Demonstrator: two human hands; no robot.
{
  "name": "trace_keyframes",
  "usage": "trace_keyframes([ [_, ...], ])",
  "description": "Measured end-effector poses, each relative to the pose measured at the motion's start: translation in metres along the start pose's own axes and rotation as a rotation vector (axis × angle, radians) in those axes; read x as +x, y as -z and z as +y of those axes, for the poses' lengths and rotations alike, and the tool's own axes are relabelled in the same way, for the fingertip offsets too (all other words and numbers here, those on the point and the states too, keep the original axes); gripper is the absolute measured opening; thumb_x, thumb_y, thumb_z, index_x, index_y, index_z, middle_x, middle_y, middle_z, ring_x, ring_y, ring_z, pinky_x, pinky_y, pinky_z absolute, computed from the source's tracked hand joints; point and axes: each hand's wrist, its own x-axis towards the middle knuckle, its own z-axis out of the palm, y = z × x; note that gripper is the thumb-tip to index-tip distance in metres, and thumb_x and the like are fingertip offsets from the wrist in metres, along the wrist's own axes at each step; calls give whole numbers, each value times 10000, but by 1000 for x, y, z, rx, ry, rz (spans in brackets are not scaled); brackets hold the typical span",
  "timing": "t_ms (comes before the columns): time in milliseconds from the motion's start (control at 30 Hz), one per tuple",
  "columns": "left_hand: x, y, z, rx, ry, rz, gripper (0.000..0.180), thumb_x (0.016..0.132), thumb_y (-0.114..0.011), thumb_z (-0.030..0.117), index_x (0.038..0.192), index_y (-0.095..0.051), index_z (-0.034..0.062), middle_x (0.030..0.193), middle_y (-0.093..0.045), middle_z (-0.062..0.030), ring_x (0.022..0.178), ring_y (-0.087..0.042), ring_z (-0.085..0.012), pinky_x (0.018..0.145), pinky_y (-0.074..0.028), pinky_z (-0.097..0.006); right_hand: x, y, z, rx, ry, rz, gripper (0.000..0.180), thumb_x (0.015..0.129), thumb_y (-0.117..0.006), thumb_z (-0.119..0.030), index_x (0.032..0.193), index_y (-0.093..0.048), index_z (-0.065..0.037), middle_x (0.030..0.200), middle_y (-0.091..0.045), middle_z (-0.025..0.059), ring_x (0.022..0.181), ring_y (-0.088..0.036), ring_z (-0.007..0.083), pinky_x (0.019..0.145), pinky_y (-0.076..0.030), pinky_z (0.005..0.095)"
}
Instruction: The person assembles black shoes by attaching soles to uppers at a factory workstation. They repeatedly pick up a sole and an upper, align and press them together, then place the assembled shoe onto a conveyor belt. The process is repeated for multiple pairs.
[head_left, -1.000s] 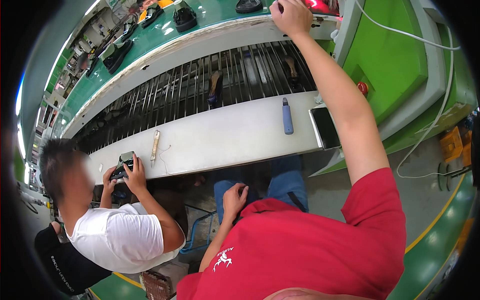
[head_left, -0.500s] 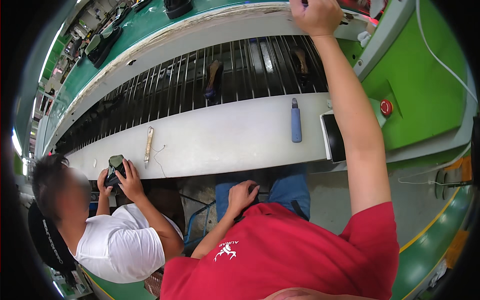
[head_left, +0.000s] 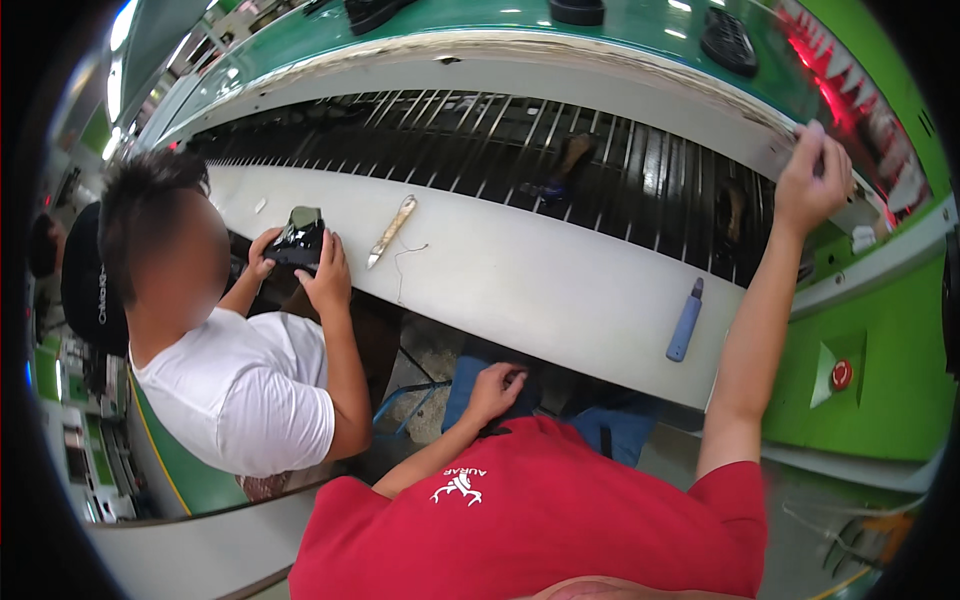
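My left hand [head_left: 495, 392] rests on my lap over the blue jeans, its fingers loosely curled with nothing visible in them. My right arm reaches out to the far right, where my right hand [head_left: 815, 180] is closed at the raised frame edge [head_left: 770, 125] of the green belt. Whatever its fingers hold, if anything, is hidden. Nearest to that arm on the white ledge [head_left: 560, 260] lies a blue-handled cutter [head_left: 685, 322]. Further left on the ledge is a taped, pale tool [head_left: 392, 232] with a thin thread [head_left: 402, 268] beside it.
On my left a co-worker in a white shirt [head_left: 250, 400] holds a black shoe [head_left: 298, 240] in both hands. Dark shoe pieces [head_left: 577, 155] sit among the metal rollers [head_left: 450, 130]. Black soles [head_left: 728, 42] lie on the green belt [head_left: 640, 35]. A red stop button [head_left: 840, 375] is at right.
The view has turned left, so the ledge, tools and co-worker appear further right. My right hand stays by the belt's frame edge; my left hand remains on my lap.
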Motion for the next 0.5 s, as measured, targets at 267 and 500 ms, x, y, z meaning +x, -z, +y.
trace_keyframes([
  [267,-40,43,-7,412,33,222,626,924,-856,362,1435,-623,85,1483,-555,-231,1358,-576,-458,1116,-520,-529,-46,15,-50,387,-388,-16,246,1088,-683,-121,904,-777,12,944,-813,80,914,-719,192,913,-551,345],
  [500,-30,34,-15,412,189,174,731,935,-828,460,1486,-561,61,1506,-521,-268,1372,-563,-487,1117,-524,-545,-35,26,-37,554,-629,2,290,1116,-662,-124,916,-768,56,963,-800,100,970,-735,175,968,-563,341],
])
